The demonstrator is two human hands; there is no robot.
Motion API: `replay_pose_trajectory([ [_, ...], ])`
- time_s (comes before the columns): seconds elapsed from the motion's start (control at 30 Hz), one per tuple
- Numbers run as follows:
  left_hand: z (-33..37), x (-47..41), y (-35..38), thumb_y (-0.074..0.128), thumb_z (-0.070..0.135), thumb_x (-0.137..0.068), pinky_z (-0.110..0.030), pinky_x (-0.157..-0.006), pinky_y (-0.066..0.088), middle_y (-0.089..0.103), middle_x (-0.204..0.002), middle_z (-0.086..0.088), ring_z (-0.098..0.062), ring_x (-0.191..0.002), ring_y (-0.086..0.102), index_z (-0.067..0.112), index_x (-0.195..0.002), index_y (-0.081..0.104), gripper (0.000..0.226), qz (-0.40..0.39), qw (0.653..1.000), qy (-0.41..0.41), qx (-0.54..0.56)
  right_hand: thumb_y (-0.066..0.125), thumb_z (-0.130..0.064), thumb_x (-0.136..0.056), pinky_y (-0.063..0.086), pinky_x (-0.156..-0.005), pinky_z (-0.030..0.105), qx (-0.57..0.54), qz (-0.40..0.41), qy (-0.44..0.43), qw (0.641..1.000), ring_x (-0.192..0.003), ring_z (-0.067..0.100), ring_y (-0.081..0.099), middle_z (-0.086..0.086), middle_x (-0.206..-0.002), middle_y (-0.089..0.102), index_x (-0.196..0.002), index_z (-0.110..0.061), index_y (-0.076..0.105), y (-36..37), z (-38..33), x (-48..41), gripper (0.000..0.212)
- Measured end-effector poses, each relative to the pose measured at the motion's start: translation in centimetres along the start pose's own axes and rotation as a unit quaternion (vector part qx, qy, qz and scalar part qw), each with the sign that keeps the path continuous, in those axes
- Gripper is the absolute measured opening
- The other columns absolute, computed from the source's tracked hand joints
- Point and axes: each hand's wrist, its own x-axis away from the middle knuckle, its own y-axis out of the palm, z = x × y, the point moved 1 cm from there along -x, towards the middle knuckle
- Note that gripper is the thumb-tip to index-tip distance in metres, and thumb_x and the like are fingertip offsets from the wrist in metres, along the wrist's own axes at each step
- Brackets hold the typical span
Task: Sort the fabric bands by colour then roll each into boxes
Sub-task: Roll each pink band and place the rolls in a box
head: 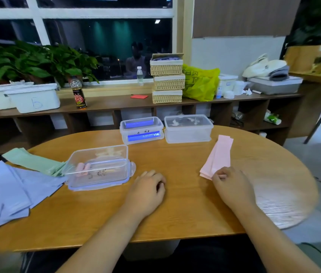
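The sorting is looking finished, as the bands are lying in three colour groups on the oval wooden table (175, 213): a stack of pale pink fabric bands (219, 154) at the right, a pile of mint green fabric bands (31, 161) at the far left, and a spread of lavender fabric bands (8, 192) overlapping just in front of the green ones. The rolling, by contrast, is judged to be only getting started. The open clear plastic box (116, 154) left of centre is holding a couple of small pink rolls (82, 169) against its left wall and little else that can be made out. At the far edge, the lidded clear box with blue latches (142, 130) and the lidded plain clear box (188, 128) are sitting side by side with their lids on. No rolled bands are showing inside them, though glare is making that hard to confirm. The right hand (230, 184) is gripping the near end of the pink stack, its fingers curled and pinching the fabric against the thumb — probably taking up the next band to roll. The left hand (147, 189) is resting on the table between the open box and the pink stack, its fingers loosely curled and holding nothing. So the remaining pink bands and all the green and lavender ones are waiting to be rolled and boxed, which is most of the work.
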Motion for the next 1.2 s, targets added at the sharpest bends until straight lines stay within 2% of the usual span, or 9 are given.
replay_pose_trajectory([
  [0.3, 0.0, 0.2, -0.6, 0.052, 0.034, -0.106, -0.032, -0.099, 0.049, 0.063, -0.114, 0.02, -0.002, -0.11, 0.056, 0.034, -0.122, 0.064, 0.02, 0.023, 0.995, -0.012, 0.097, 0.06, -0.048, -0.104, 0.05, -0.076, 0.031, -0.13, 0.037, -0.124, 0.983, -0.095, 0.004, 0.056, -0.021, -0.098, 0.063, -0.097, -0.039, 0.067, 0.2, -5.6, 0.8, 0.014],
  [0.43, -0.6, 0.5, -0.9, 0.06, 0.025, -0.101, -0.026, -0.099, 0.05, 0.058, -0.128, 0.02, -0.001, -0.119, 0.057, 0.036, -0.14, 0.051, 0.041, 0.071, 0.974, -0.047, 0.212, 0.063, -0.039, -0.104, 0.048, -0.076, 0.021, -0.194, -0.05, -0.224, 0.954, -0.094, 0.002, 0.061, -0.02, -0.097, 0.066, -0.104, -0.036, 0.072, 3.1, -10.5, 1.4, 0.009],
  [0.53, -1.2, 0.8, -0.9, 0.062, 0.024, -0.09, -0.022, -0.11, 0.043, 0.052, -0.144, 0.019, -0.001, -0.134, 0.05, 0.04, -0.15, 0.042, 0.065, 0.052, 0.975, -0.042, 0.214, 0.064, -0.034, -0.104, 0.057, -0.08, 0.034, -0.252, -0.15, -0.221, 0.93, -0.088, 0.006, 0.07, -0.016, -0.093, 0.074, -0.104, -0.034, 0.073, 4.6, -12.3, 2.2, 0.009],
  [0.63, -1.3, 0.8, -0.5, 0.062, 0.028, -0.091, -0.031, -0.105, 0.049, 0.063, -0.126, 0.02, -0.002, -0.121, 0.055, 0.04, -0.135, 0.055, 0.046, 0.019, 0.988, -0.041, 0.149, 0.062, -0.031, -0.106, 0.058, -0.082, 0.038, -0.278, -0.175, -0.207, 0.921, -0.081, 0.006, 0.074, -0.014, -0.087, 0.077, -0.1, -0.032, 0.075, 4.6, -12.0, 2.8, 0.014],
  [0.77, -0.9, 1.0, -0.7, 0.059, 0.027, -0.091, -0.036, -0.089, 0.051, 0.061, -0.1, 0.02, -0.003, -0.101, 0.055, 0.038, -0.098, 0.062, 0.014, 0.012, 0.993, -0.034, 0.111, 0.063, -0.026, -0.103, 0.052, -0.072, 0.026, -0.268, -0.056, -0.112, 0.955, -0.085, 0.003, 0.067, -0.019, -0.086, 0.071, -0.096, -0.033, 0.071, 3.7, -9.5, 2.4, 0.013],
  [0.87, -1.3, 1.4, -1.0, 0.063, 0.025, -0.089, -0.035, -0.085, 0.051, 0.059, -0.094, 0.017, -0.004, -0.097, 0.055, 0.037, -0.089, 0.062, 0.013, 0.016, 0.992, -0.05, 0.118, 0.057, -0.032, -0.103, 0.048, -0.063, 0.027, -0.183, -0.048, -0.036, 0.981, -0.08, 0.008, 0.065, -0.014, -0.084, 0.07, -0.097, -0.034, 0.068, 3.1, -8.0, 2.1, 0.012],
  [0.97, -1.4, 1.9, -1.5, 0.063, 0.029, -0.09, -0.035, -0.08, 0.052, 0.058, -0.091, 0.016, -0.006, -0.092, 0.055, 0.038, -0.088, 0.06, 0.009, 0.013, 0.993, -0.065, 0.1, 0.051, -0.043, -0.104, 0.046, -0.056, 0.027, -0.039, -0.051, -0.059, 0.996, -0.078, 0.006, 0.063, -0.013, -0.088, 0.071, -0.104, -0.036, 0.067, 3.0, -8.0, 2.4, 0.018],
  [1.1, -1.2, 2.7, -2.1, 0.058, 0.033, -0.093, -0.034, -0.072, 0.049, 0.055, -0.086, 0.013, -0.007, -0.085, 0.053, 0.034, -0.086, 0.052, 0.009, 0.031, 0.995, -0.076, 0.052, 0.044, -0.053, -0.104, 0.051, -0.088, 0.034, 0.09, -0.062, -0.111, 0.988, -0.118, 0.016, 0.055, -0.007, -0.124, 0.066, -0.131, -0.037, 0.065, 3.9, -8.8, 2.6, 0.038],
  [1.2, -0.8, 3.2, -2.5, 0.055, 0.033, -0.092, -0.03, -0.067, 0.038, 0.052, -0.084, 0.013, -0.007, -0.083, 0.049, 0.033, -0.084, 0.047, 0.011, 0.025, 0.997, -0.06, 0.029, 0.032, -0.06, -0.106, 0.038, -0.114, 0.048, 0.146, -0.108, -0.137, 0.974, -0.141, 0.02, 0.043, -0.007, -0.15, 0.053, -0.147, -0.04, 0.054, 4.6, -9.2, 2.3, 0.051],
])
